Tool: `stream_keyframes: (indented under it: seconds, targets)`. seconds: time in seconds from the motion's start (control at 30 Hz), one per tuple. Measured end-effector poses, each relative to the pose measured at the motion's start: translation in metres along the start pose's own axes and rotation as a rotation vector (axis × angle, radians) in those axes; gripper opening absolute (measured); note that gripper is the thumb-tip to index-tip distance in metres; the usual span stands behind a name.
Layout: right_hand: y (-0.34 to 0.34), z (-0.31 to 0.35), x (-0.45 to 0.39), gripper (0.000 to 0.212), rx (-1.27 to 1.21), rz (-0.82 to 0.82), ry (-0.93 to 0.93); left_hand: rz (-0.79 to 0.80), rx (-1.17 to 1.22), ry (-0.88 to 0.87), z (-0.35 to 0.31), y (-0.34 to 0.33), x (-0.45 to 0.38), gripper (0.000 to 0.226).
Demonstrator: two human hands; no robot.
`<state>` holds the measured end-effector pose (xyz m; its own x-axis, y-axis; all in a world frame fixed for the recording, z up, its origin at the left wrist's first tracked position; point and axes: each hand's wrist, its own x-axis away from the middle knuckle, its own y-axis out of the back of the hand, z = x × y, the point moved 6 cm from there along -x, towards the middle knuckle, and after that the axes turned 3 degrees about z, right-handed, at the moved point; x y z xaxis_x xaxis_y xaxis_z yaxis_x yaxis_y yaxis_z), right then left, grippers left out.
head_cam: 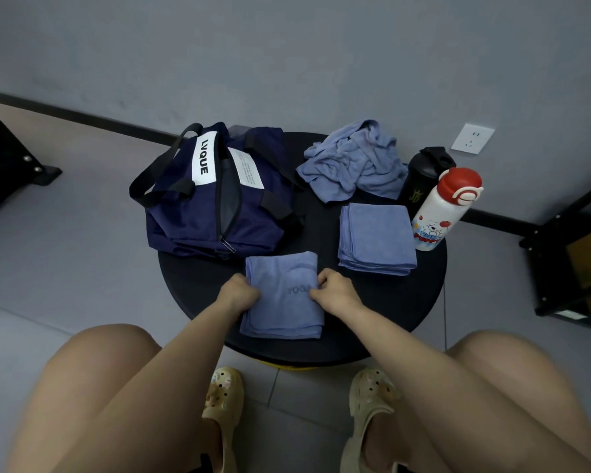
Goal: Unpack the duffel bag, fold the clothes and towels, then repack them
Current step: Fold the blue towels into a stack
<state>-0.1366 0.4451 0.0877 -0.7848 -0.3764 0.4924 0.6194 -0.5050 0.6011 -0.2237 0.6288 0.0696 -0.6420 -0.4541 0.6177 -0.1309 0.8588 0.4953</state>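
- Head view: the left hand (238,291) and the right hand (333,291) each pinch a side of a folded blue towel (284,302) at the near edge of the round black surface (423,295).
- A navy duffel bag (215,196) sits unzipped behind it.
- A neat towel stack (376,237) lies to the right, with a crumpled blue cloth (352,162) farther back.
- Two bottles stand by the right rim: a white bottle (439,213) and a black bottle (422,175).

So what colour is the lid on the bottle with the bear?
Red. The white water bottle has a red lid, seen best in the head view.
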Motion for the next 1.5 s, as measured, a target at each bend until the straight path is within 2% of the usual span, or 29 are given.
stream_keyframes:
  seconds: [0.23,0.4,0.63,0.9,1.17,1.33,1.5]
  targets:
    - [0.046,0.001,0.0,0.015,-0.173,-0.21,0.019,-0.117,0.248,-0.159,-0.052,-0.014,0.01,0.01]
    - [0.084,-0.008,-0.004,0.015,-0.272,-0.337,0.01,-0.155,0.314,-0.241,-0.087,-0.026,0.007,0.024]
    - [0.13,-0.02,-0.018,0.029,-0.359,-0.488,0.02,-0.138,0.386,-0.319,-0.133,-0.048,-0.008,0.027]
    - [0.176,-0.043,-0.03,0.031,-0.434,-0.629,0.0,-0.045,0.514,-0.358,-0.179,-0.08,-0.024,0.027]
    - [0.184,-0.075,-0.045,0.027,-0.423,-0.686,-0.051,-0.041,0.5,-0.311,-0.192,-0.109,-0.048,0.026]
    - [0.181,-0.088,-0.048,0.025,-0.369,-0.689,-0.067,-0.052,0.392,-0.297,-0.186,-0.121,-0.057,0.029]
    - [0.177,-0.084,-0.047,0.028,-0.21,-0.689,-0.033,-0.128,0.314,-0.325,-0.186,-0.117,-0.051,0.039]
